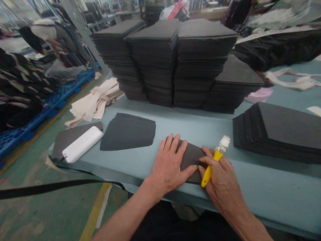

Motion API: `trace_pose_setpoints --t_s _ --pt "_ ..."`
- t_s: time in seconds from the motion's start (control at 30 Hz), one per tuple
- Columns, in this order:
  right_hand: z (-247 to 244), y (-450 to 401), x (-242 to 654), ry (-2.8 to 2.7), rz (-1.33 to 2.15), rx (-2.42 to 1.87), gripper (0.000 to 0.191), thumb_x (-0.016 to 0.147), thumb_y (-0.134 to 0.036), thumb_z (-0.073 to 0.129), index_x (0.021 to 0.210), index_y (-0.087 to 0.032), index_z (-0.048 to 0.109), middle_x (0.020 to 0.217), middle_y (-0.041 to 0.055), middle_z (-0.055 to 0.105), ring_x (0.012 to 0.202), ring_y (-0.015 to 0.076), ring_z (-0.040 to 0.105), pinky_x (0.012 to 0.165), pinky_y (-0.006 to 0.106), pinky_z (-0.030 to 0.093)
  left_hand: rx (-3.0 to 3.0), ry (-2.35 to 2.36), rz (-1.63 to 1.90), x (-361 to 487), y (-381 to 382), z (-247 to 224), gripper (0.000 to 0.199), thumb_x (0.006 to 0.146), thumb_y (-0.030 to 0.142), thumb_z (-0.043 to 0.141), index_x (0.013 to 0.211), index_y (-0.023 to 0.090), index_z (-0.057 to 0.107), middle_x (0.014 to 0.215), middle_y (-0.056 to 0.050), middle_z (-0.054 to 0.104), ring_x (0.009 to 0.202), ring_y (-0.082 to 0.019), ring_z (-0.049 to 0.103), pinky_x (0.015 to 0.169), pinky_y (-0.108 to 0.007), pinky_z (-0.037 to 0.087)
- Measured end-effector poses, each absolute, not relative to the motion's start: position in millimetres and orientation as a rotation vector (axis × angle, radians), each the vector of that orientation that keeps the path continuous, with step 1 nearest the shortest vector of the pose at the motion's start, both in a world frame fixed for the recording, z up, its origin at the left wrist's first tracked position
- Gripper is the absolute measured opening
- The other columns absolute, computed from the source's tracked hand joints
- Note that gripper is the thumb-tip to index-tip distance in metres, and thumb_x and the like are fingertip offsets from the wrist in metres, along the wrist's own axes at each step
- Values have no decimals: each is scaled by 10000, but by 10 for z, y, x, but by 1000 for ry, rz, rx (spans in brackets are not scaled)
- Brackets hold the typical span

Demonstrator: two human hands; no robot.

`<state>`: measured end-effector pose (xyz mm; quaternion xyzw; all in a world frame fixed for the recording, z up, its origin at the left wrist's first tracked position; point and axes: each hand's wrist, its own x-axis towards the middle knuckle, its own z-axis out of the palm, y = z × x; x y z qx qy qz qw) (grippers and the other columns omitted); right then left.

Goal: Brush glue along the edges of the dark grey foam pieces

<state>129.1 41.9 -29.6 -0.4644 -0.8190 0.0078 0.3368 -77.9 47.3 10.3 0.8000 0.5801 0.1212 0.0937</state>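
Observation:
My left hand (168, 165) lies flat with fingers spread over a dark grey sheet (192, 155) near the table's front edge. At the sheet's right side is my right hand (220, 177), its fingertips touching it. Between the fingers of that hand sits a yellow-handled paintbrush (209, 170), bristles up and coated in white. To the left, a dark piece of sheet material (129, 132) rests on the table. Farther left, a white oblong device with a black cord (82, 144) overlaps another dark sheet (66, 135).
Tall stacks of dark sheets (155, 63) stand at the back of the blue-green table (140, 167). A lower stack (288, 130) is at the right. Cream strips (96, 100) lie at the left edge. Beyond, a person (54, 36) bends near a blue pallet (57, 97).

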Motion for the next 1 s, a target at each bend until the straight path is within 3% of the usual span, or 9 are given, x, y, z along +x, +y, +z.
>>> trace_pose_setpoints --t_s 0.17,0.3,0.4,0.5,0.67,0.83,1.0 --pt "-293 439 1281 -2155 -23 -1168 107 1073 -249 539 1151 -189 582 1410 256 692 1232 390 662 1000 593 553 2430 1719 436 -809 458 127 759 1012 674 543 1581 175 487 1708 -165 462 1611 -388 388 1315 -627 355" --pt "-265 433 1251 -2142 -40 -1178 92 1062 -228 558 1146 -196 579 1412 252 694 1216 372 678 998 573 559 2366 1904 607 -1133 475 194 634 1035 559 565 1558 211 476 1617 -142 573 1525 -306 504 1290 -547 399" --pt "-244 426 1227 -2115 -33 -1192 84 1063 -223 555 1142 -207 577 1410 239 701 1212 359 684 1000 566 560 2208 2185 712 -1579 510 235 533 1014 465 592 1448 161 551 1480 -207 640 1386 -375 585 1167 -601 477" --pt "-233 422 1213 -2101 -16 -1200 91 1057 -212 560 1145 -200 578 1407 246 703 1232 364 681 1014 579 556 2122 2324 696 -1971 534 235 494 971 492 614 1317 139 629 1352 -234 675 1265 -424 614 1070 -634 507" --pt "-234 414 1213 -2089 10 -1220 105 1053 -201 564 1156 -200 582 1428 243 694 1269 363 676 1045 599 546 2130 2287 724 -2145 527 165 326 966 479 603 1122 213 710 1230 -152 730 1165 -362 630 1070 -551 493" --pt "-208 403 1226 -2103 31 -1224 107 1047 -196 572 1153 -209 581 1442 239 686 1299 359 669 1062 590 544 2047 2260 977 -2109 515 98 275 990 451 579 990 218 726 1140 -121 775 1109 -323 668 1043 -498 493" --pt "-159 410 1255 -2179 -54 -1248 110 1044 -204 577 1154 -212 583 1421 237 710 1247 360 697 1040 569 543 1905 2234 1273 -2084 445 112 298 1029 462 578 995 211 735 1038 -81 789 999 -251 709 926 -395 535"
